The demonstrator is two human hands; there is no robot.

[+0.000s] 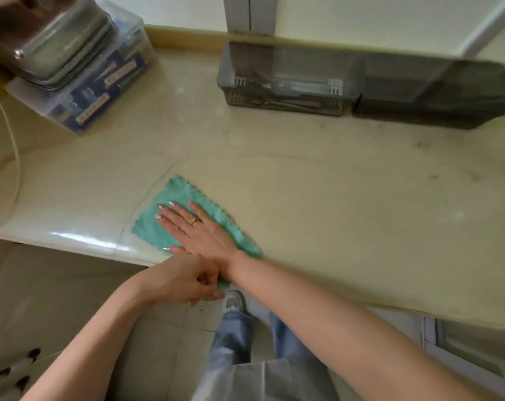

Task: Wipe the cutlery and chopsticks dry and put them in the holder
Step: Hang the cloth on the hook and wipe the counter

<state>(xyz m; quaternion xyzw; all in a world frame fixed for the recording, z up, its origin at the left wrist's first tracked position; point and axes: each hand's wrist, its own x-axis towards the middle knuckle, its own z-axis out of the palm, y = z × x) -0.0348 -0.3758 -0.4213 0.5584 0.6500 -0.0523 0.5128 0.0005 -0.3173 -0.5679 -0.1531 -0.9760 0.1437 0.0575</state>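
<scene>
Two bare forearms reach in from below, above jeans, a pale shoe (pixel 233 301) and tiled floor. At the worktop's (pixel 332 198) rounded, glossy front edge the left hand (pixel 184 282) has curled fingers that seem to pinch the corner of a teal cloth (pixel 173 195) where it hangs over the lip. The right hand (pixel 199 227) lies flat on that cloth, fingers straight and spread; the cloth is fluffy with a scalloped hem. Smooth beige stone lies broad and bare to the right and behind. Against the back wall sits the holder (pixel 236 96), a smoky grey plastic basket with slotted sides, cutlery (pixel 286 102) lying inside, its dark lid (pixel 433 94) just beside it on the right. At far left a clear plastic box (pixel 95 91) carries stacked metal trays (pixel 57 47); a white cable (pixel 15 157) curves along that edge.
</scene>
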